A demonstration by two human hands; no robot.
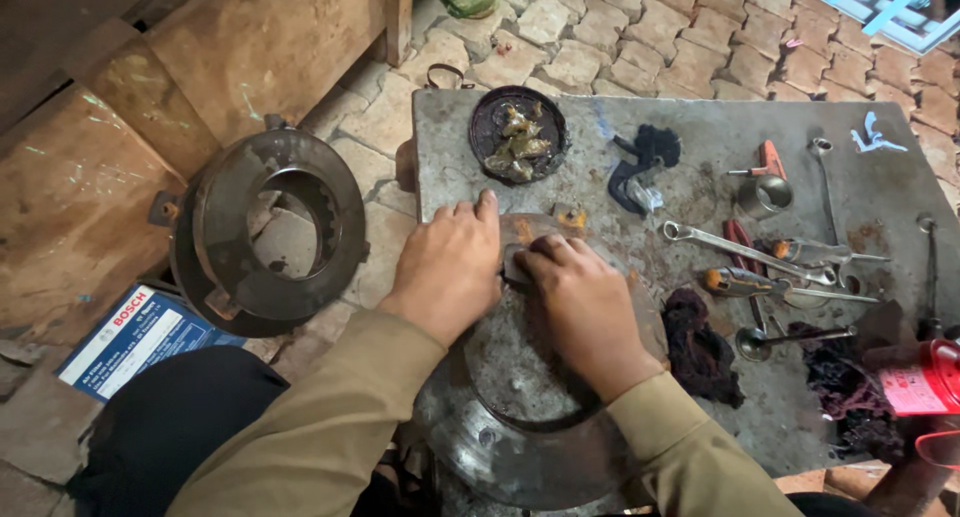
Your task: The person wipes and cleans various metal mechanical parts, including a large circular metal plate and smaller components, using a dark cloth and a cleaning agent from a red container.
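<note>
Grey steel, greasy and scuffed: both hands press on a round metal disc (520, 377) lying flat at the near edge of a stained metal worktop (700, 137). The left hand (447, 269) lies palm down on the disc's rim at about ten o'clock, fingers nearly straight and close together, gripping nothing. The right hand (585, 307) curls its fingertips (540, 252) down onto a small grey piece (512, 264) at the disc's twelve o'clock; whether they pinch it or only press on it cannot be told. The disc shows a dull raised centre and a wider, darker outer ring that overhangs the worktop toward the person.

At twelve o'clock from the hands sits a dark shallow dish of grease (518, 135). At one o'clock lies a black rag (640, 167); at three o'clock, just beside the disc, another dark rag (700, 349). Beyond it, wrenches (745, 247) and screwdrivers (750, 282) crowd the right side of the worktop, with a red can (925, 377) at the far right edge. Bare metal lies open between the dish and the disc. At nine o'clock, off the worktop on the brick paving (640, 37), a large ring-shaped housing (270, 232) stands, a blue-and-white box (140, 337) beside it.
</note>
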